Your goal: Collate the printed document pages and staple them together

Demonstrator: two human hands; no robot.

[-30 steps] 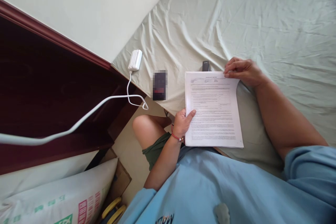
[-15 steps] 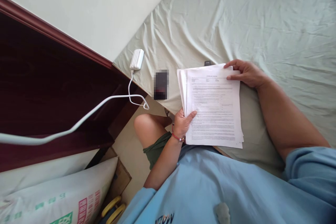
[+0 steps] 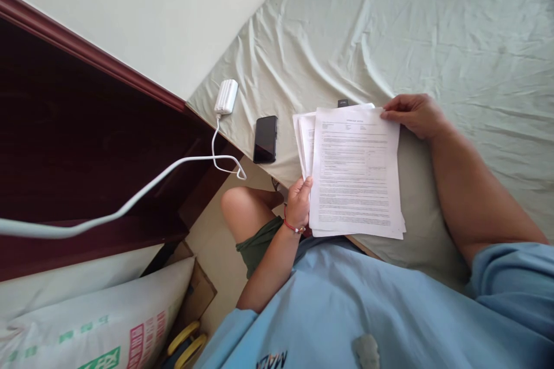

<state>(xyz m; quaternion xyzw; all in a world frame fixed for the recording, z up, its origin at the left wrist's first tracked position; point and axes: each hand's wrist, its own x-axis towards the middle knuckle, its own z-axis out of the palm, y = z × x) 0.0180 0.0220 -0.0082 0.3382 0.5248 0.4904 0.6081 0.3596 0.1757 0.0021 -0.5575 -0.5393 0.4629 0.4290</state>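
A printed sheet of paper (image 3: 355, 179) lies on top of a loose paper stack (image 3: 304, 137) in front of my body. My left hand (image 3: 298, 200), with a red bracelet at the wrist, is closed on the stack's left edge, thumb on top. With thumb and fingers my right hand (image 3: 411, 115) pinches the top sheet's upper right corner. That sheet sits shifted right of the pages under it, which show along the left and lower right. Most of the stack beneath is hidden.
On the pale green bedsheet (image 3: 433, 40) lie a black phone (image 3: 265, 139) and a white ribbed block (image 3: 226, 97) with a white cable (image 3: 142, 189). A small dark object (image 3: 343, 103) peeks out behind the papers. Lower left is a printed white sack (image 3: 108, 317).
The top sheet has slid slightly right and up with my right hand, baring more of the pages beneath at the left. My left thumb has drawn back to the stack's edge.
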